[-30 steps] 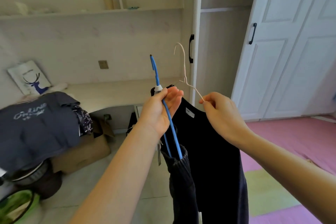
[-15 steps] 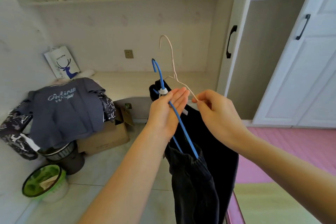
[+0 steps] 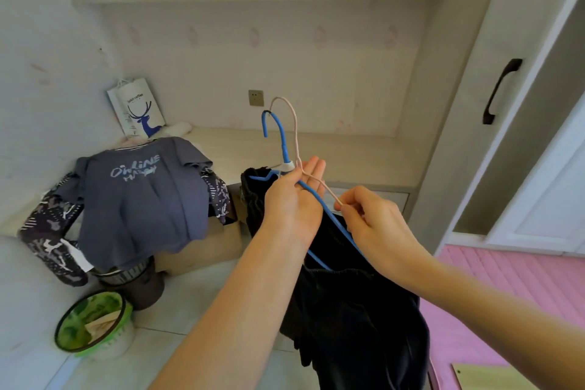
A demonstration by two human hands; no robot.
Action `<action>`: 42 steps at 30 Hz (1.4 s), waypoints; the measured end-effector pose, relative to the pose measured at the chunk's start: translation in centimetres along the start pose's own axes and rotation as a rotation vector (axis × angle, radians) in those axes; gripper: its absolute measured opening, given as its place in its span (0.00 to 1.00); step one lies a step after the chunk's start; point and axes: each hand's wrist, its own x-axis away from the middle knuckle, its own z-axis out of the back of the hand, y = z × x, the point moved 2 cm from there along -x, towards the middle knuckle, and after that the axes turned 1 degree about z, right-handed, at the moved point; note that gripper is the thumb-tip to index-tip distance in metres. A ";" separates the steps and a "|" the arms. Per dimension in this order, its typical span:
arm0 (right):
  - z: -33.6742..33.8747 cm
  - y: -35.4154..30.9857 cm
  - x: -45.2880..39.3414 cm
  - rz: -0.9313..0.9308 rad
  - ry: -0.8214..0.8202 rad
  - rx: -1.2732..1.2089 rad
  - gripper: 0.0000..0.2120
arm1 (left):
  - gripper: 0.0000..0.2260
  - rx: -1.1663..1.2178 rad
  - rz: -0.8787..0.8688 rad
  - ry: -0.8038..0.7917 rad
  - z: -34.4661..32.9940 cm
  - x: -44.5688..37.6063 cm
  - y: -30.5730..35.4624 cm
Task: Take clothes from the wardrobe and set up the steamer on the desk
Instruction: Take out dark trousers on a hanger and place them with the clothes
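Near the tabletop (image 3: 316,149): clothes half done — dark garment (image 3: 348,310) out of the wardrobe (image 3: 493,104), carried on blue hanger (image 3: 283,146). Left hand (image 3: 292,199) grips that hanger; right hand (image 3: 373,222) pinches pale hanger (image 3: 296,133). No steamer visible — setup not yet started.

A blue hanger (image 3: 319,199) carries dark clothes (image 3: 354,304) that hang down from it in front of the worktop (image 3: 348,158). A thin pale hanger (image 3: 296,133) crosses it, and both hooks point up and to the left. A grey printed shirt (image 3: 142,196) lies draped at the left. The wardrobe (image 3: 519,123) stands open at the right.
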 end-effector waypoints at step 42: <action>-21.1 -3.0 -32.1 0.695 -0.482 0.060 0.05 | 0.21 -1.689 -0.750 0.774 20.3 -10.9 25.0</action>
